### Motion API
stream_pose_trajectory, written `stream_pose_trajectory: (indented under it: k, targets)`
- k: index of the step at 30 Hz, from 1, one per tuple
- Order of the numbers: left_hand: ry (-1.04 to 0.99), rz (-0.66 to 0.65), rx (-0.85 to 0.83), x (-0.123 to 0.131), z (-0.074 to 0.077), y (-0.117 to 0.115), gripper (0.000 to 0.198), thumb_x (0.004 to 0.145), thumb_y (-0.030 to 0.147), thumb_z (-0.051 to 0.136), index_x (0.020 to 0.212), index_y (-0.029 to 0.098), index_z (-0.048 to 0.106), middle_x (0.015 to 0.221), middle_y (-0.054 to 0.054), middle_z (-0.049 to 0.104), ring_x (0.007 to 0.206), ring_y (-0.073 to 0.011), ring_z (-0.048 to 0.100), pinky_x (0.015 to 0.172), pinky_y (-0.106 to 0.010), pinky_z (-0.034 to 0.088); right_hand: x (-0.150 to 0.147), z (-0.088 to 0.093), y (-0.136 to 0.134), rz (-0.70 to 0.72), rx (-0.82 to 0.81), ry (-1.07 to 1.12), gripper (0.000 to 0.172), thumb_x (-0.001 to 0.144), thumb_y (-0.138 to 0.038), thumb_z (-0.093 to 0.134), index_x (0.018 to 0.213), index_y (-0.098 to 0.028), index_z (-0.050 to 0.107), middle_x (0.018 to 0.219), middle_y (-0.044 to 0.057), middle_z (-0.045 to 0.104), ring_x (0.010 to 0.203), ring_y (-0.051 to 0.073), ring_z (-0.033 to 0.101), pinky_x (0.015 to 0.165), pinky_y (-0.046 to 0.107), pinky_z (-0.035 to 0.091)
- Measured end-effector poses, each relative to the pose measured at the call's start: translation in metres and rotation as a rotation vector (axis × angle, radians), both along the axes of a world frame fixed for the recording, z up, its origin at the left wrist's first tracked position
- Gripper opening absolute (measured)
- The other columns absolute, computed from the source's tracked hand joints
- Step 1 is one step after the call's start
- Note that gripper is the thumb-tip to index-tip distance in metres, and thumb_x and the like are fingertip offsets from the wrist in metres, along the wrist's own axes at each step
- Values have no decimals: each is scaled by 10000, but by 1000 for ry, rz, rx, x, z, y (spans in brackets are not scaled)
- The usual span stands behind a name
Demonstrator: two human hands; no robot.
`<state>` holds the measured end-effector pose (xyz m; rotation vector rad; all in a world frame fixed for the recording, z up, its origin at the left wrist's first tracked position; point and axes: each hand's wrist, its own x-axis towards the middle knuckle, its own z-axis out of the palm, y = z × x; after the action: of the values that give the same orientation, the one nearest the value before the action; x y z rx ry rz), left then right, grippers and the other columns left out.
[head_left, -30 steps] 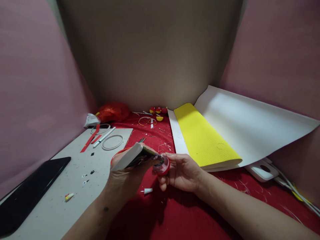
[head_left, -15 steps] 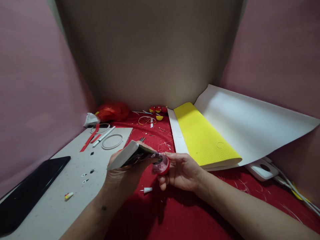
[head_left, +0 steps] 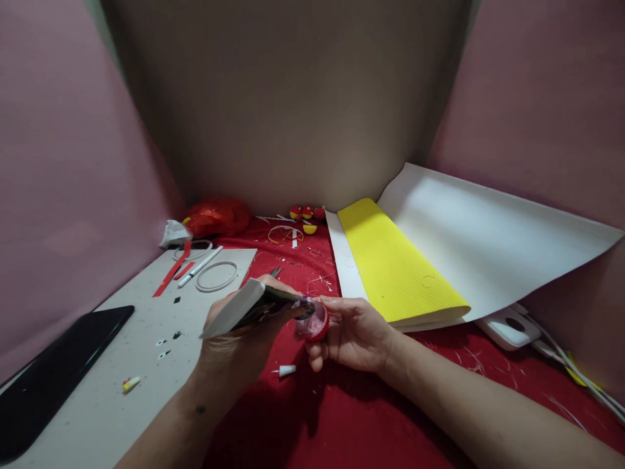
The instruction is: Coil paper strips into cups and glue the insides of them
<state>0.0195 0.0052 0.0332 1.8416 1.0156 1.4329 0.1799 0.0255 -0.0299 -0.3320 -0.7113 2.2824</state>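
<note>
My left hand (head_left: 237,355) is wrapped round a glue tube (head_left: 234,311) with a flat white end and a dark printed body. The tube slants down to the right, and its tip is at the open inside of a small red cup-shaped piece of coiled paper (head_left: 318,324). Whether the tip touches the inner wall I cannot tell. That red cup sits tilted in the fingers of my right hand (head_left: 359,335), its hollow side towards me. On the red cloth below lies a white cap with a thin pin (head_left: 287,370).
A grey board (head_left: 146,365) at left carries a black phone-like slab (head_left: 63,378), red strips, a white pen and a ring (head_left: 217,276). Scissors (head_left: 276,271) lie behind my left hand. Yellow corrugated sheet (head_left: 400,267) and white paper (head_left: 483,241) stand right. Small red-yellow figures (head_left: 307,212) sit behind.
The view has shifted slightly, so everything appears a little further left. Both hands keep their hold, with the tube's tip still at the cup's inside.
</note>
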Motion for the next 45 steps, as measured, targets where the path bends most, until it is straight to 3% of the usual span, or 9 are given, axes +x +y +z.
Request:
stream_pose_trajectory:
  k: [10, 18, 29, 40, 45]
  targets:
    - [13, 35, 0, 0, -3, -2, 107, 691, 97, 641, 654, 193, 612, 603, 31, 630, 559, -114, 584, 540, -206, 491, 0, -1, 0, 16, 22, 21, 229, 775, -269, 457, 848, -89, 579, 750, 103, 667, 605, 215, 636, 575, 362, 501]
    - [56, -55, 70, -2, -5, -2, 148, 715, 57, 611, 644, 187, 618, 604, 33, 611, 544, -92, 553, 543, -201, 468, 0, 0, 1, 15, 42, 6, 239, 825, -254, 393, 853, -90, 564, 753, 107, 655, 597, 216, 637, 583, 368, 488]
    - [88, 31, 53, -6, -5, 0, 134, 687, 56, 639, 721, 185, 644, 641, 33, 620, 592, -104, 565, 573, -200, 466, 1, 0, 0, 4, -12, -13, 239, 826, -274, 409, 845, -87, 557, 723, 107, 648, 595, 212, 636, 582, 377, 494]
    - [6, -16, 33, -1, -7, 2, 101, 678, 92, 658, 660, 180, 612, 604, 46, 619, 543, -80, 548, 531, -168, 463, 0, 0, 0, 21, 3, 7, 260, 822, -270, 395, 839, -85, 576, 738, 106, 658, 606, 207, 635, 576, 363, 497]
    - [2, 21, 30, 0, -4, 1, 102, 677, 117, 666, 624, 169, 597, 559, 43, 607, 509, -88, 539, 482, -177, 438, 1, -2, 0, 23, -6, -5, 263, 844, -283, 399, 831, -81, 568, 686, 101, 647, 595, 207, 630, 582, 370, 501]
